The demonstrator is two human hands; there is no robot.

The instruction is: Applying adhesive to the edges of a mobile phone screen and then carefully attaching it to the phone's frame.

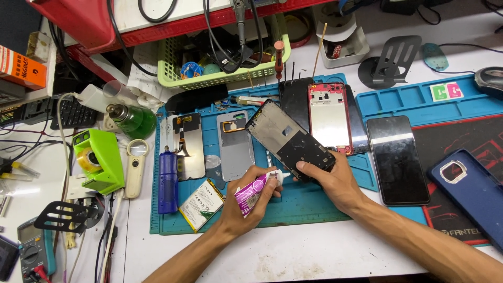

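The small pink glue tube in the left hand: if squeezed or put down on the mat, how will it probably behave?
The pink glue tube looks soft and creased under the left hand, so it probably gives when squeezed. It seems light for its size. Laid on the blue mat, its round body might roll a little, though the flattened end likely stops it.

We look down on a white surface (314, 257), scuffed and smudged near its front edge and lit brightly and evenly from above. Blue work mats (293, 209) cover its middle. At the back we see a red shelf (173, 26) trailing black cables, with a light green basket (209, 78) tucked under it.
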